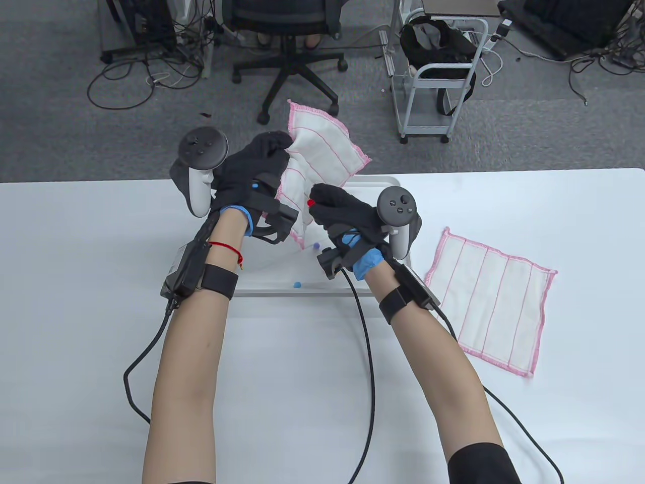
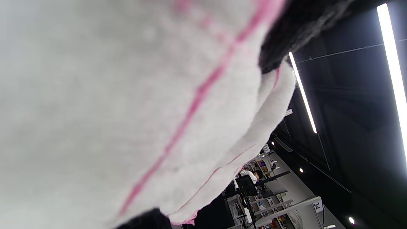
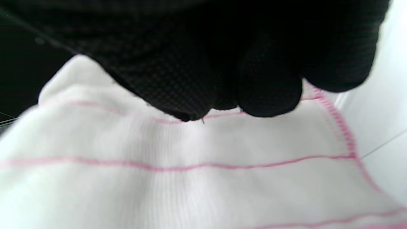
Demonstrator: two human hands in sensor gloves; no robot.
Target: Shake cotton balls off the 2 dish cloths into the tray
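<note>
A white dish cloth with pink stripes (image 1: 317, 151) is held up over the clear tray (image 1: 375, 180). My left hand (image 1: 262, 154) grips its upper left part, and my right hand (image 1: 327, 201) pinches its lower edge, with a small red ball (image 1: 311, 202) at the fingertips. Two small blue balls (image 1: 316, 246) (image 1: 297, 285) lie in the tray. The cloth (image 2: 143, 105) fills the left wrist view. In the right wrist view my gloved fingers (image 3: 267, 89) curl over the cloth (image 3: 190, 178). A second cloth (image 1: 491, 300) lies flat on the table to the right.
The white table (image 1: 80, 302) holds the tray at its far middle edge. Cables (image 1: 370, 373) run from both wrists toward the near edge. Beyond the table stand an office chair (image 1: 295, 55) and a white cart (image 1: 438, 75) on grey carpet.
</note>
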